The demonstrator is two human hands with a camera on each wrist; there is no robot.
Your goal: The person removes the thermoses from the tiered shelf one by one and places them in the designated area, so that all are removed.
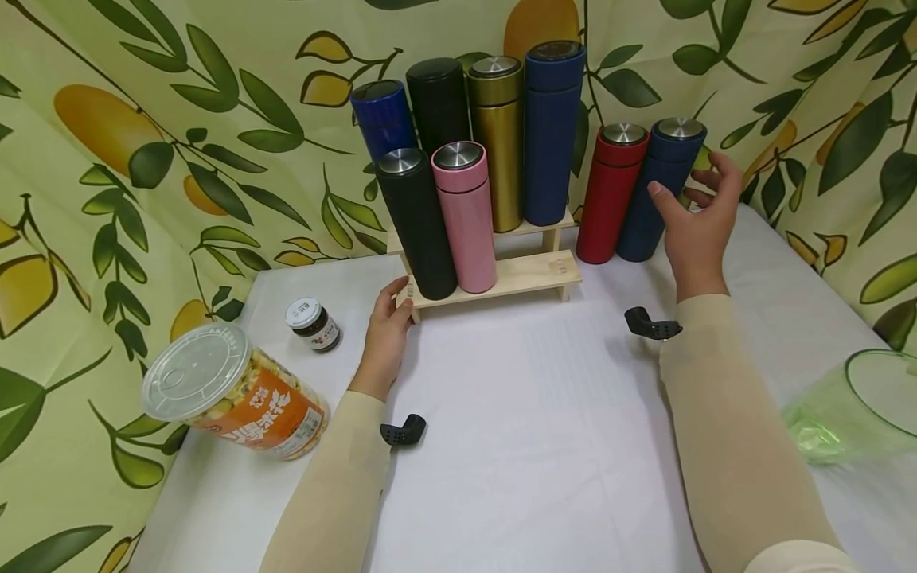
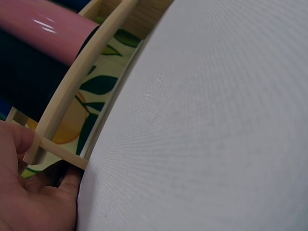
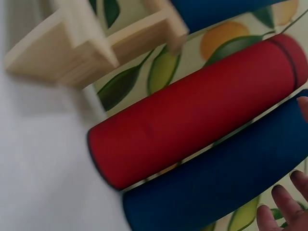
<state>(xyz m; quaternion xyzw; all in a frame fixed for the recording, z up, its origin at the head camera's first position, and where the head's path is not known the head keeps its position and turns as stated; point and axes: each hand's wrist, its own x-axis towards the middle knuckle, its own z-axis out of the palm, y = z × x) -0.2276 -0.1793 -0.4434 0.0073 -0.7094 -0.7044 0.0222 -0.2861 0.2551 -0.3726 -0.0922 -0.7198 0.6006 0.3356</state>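
My left hand [image 1: 387, 338] grips the left front corner of a two-step wooden stand [image 1: 530, 274], thumb at the shelf's end and fingers by the leg [image 2: 65, 154]. A black thermos [image 1: 419, 227] and a pink thermos [image 1: 466, 223] stand on the lower step. On the upper step are a shiny blue thermos [image 1: 383, 119], another black one [image 1: 438, 103], a gold one [image 1: 499, 151] and a tall navy one [image 1: 553, 135]. My right hand [image 1: 705, 215] is beside a blue thermos [image 1: 659, 191], fingers spread and loosely bent. A red thermos [image 1: 612, 195] stands against that one's left side.
At the left are a small dark jar [image 1: 313, 325] with a white lid and a big clear tub [image 1: 236, 390] with an orange label. A green see-through container [image 1: 845, 414] stands at the right edge. Leaf-patterned cloth [image 1: 301, 199] hangs behind the white table [image 1: 530, 446].
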